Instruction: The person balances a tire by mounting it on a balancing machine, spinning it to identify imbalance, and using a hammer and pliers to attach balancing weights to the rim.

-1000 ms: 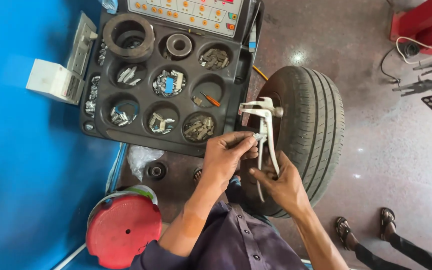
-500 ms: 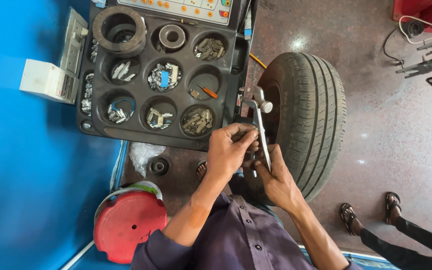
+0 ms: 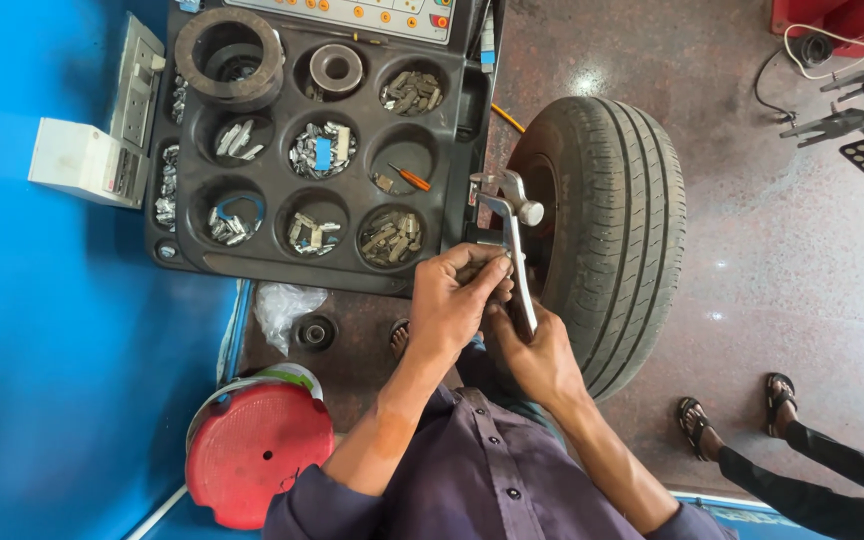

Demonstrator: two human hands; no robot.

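Beside the upright tyre, both hands meet at the lower end of a metal wheel-weight plier. Right hand wraps its handle from below; left hand closes its fingers on a small piece at the handle, too hidden to identify. Tool head rises above both grips, against the black compartment tray of wheel weights.
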